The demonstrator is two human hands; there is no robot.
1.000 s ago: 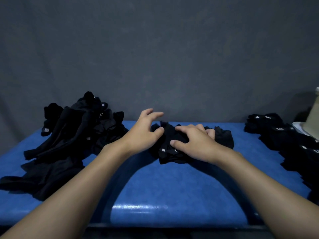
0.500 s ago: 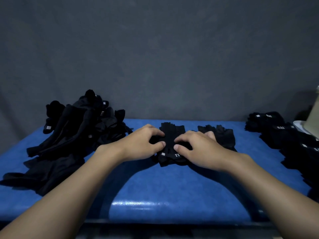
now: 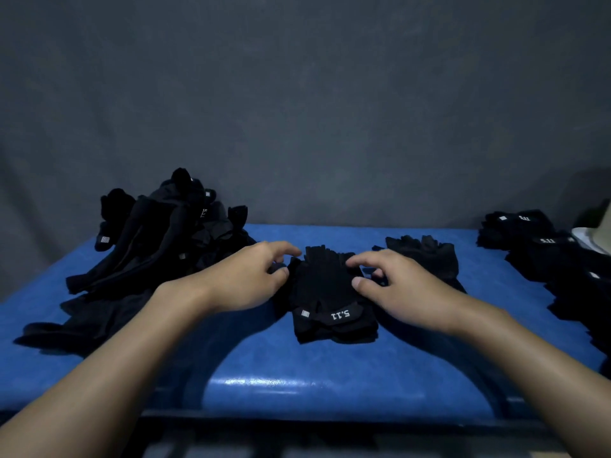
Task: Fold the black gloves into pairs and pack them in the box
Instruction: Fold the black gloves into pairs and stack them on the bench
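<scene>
A folded pair of black gloves (image 3: 325, 292) with a white "5.11" label lies flat in the middle of the blue table (image 3: 297, 365). My left hand (image 3: 248, 276) is at its left edge, with curled thumb and forefinger pinching a bit of the fabric. At the right edge my right hand (image 3: 393, 285) has its curled fingertips and thumb on the glove. Just behind my right hand lies a single black glove (image 3: 426, 256).
A loose heap of black gloves (image 3: 158, 246) covers the table's left side. Folded black glove pairs (image 3: 542, 246) are stacked along the right edge, beside a pale object (image 3: 598, 236) cut off by the frame. A grey wall stands behind.
Both hands have slid apart from the top of the folded pair to its side edges, uncovering the glove and its label. The view has dipped closer.
</scene>
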